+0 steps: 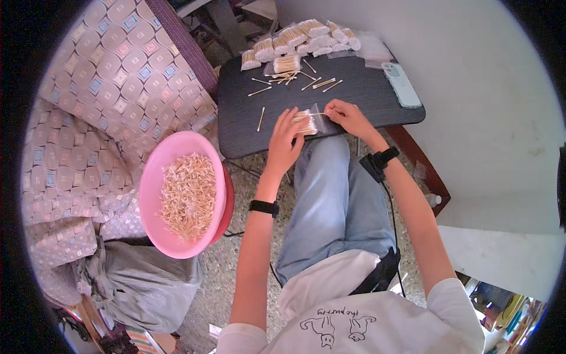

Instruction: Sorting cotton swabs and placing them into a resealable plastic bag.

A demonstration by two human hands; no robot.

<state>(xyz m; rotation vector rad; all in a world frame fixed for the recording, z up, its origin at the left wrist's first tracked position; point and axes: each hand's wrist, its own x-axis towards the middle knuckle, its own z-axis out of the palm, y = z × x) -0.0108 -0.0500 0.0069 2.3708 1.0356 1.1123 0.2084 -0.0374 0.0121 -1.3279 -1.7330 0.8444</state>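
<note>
- At frame centre, near edge of black counter (236,138): clear bag of cotton swabs (306,126), left hand (285,140) gripping its left side, fingers curved over it.
- Just right of bag: right hand (350,118), fingers pinched on what looks like a single swab (319,114).
- Upper centre: loose swabs (324,83) scattered between hands and stacked filled bags (306,38).
- Upper right: pale phone (402,85).
- Left: pink basin (151,194), heaped with swabs.
</note>
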